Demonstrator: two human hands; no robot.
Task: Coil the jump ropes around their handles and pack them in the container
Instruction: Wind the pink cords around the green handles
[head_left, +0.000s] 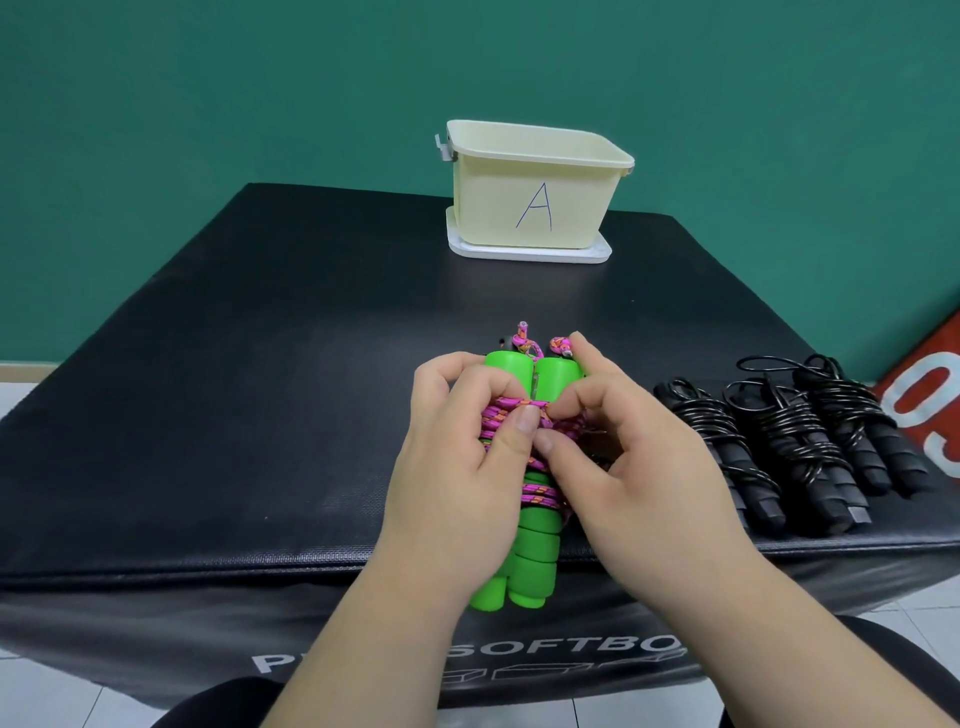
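Observation:
A pair of green foam handles (535, 551) lies side by side over the front edge of the black soft box (260, 395), bound by coils of pink braided rope (498, 415). My left hand (457, 467) grips the handles with its thumb pressed on the coils. My right hand (634, 467) pinches the pink rope at the right side of the handles. Three black jump ropes (789, 441), each coiled round its handles, lie in a row to the right. The cream container (535, 192) marked "A" stands open at the box's far edge.
The container sits on its white lid (524, 252). A red object with white print (930, 405) leans at the right edge. A green wall rises behind the box. Pale floor tiles show at the lower corners.

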